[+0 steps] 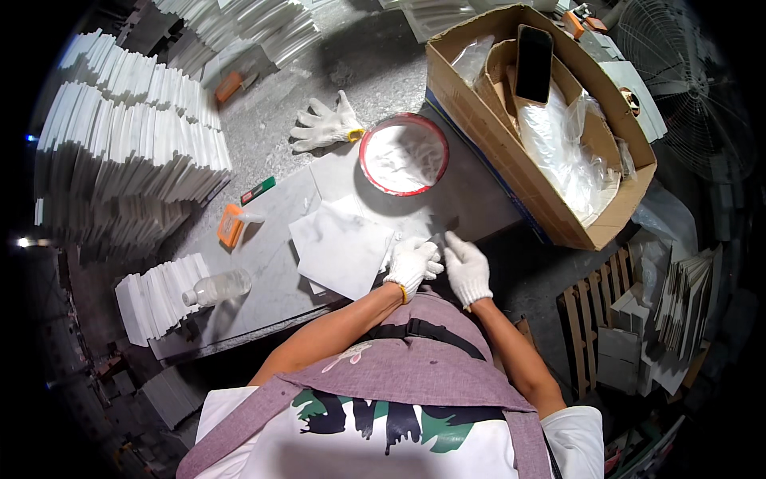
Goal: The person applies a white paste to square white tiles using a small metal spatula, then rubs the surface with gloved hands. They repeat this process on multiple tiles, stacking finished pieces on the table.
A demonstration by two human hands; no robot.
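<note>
Both my hands wear white knit gloves and meet near the table's front edge, close to my apron. My left hand (412, 266) is curled beside the right edge of a white marbled tile (343, 247), which lies on other tiles. What its fingers hold is hidden. Just to the right, my right hand (467, 271) has its fingers drawn together, pointing away from me. A small dark, blade-like piece (452, 224) shows at its fingertips; its kind is unclear. Beyond the hands stands a round red-rimmed tub (404, 155) of white paste or powder.
A spare white glove (325, 124) lies left of the tub. Orange-handled scrapers (231, 226), a green box (258, 190) and a plastic bottle (217, 287) are at left. Tile stacks (136, 136) line the far left. A cardboard box (550, 184) carries a phone (533, 65) at right.
</note>
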